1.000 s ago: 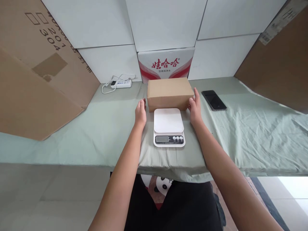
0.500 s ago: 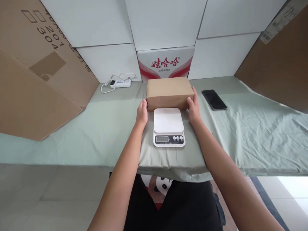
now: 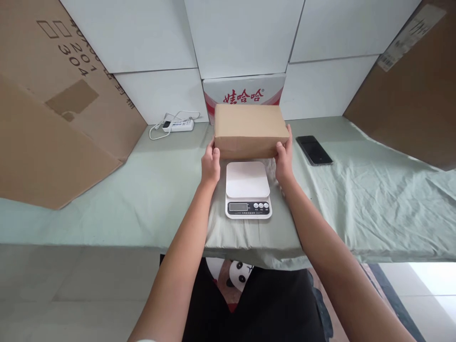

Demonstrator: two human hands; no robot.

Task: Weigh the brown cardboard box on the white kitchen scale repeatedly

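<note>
A closed brown cardboard box (image 3: 249, 126) is gripped between my two hands, just behind a white digital kitchen scale (image 3: 248, 190). My left hand (image 3: 211, 164) presses on its left end, thumb at the front corner. On the right end, my right hand (image 3: 284, 156) has its thumb against the front face and its fingers along the side. The box looks lifted a little off the cloth. Nothing lies on the scale's platform, and its display looks blank. The undersides of the box and some fingertips are hidden.
A black phone (image 3: 314, 150) lies to the right on the green cloth (image 3: 142, 190). A white power strip with a cable (image 3: 178, 125) sits at the back left. Large cardboard panels (image 3: 71, 118) flank both sides. Behind the box stands a white and red carton (image 3: 210, 90).
Both hands have raised the cardboard box slightly, so it now covers more of the white and red carton and a gap shows between it and the scale.
</note>
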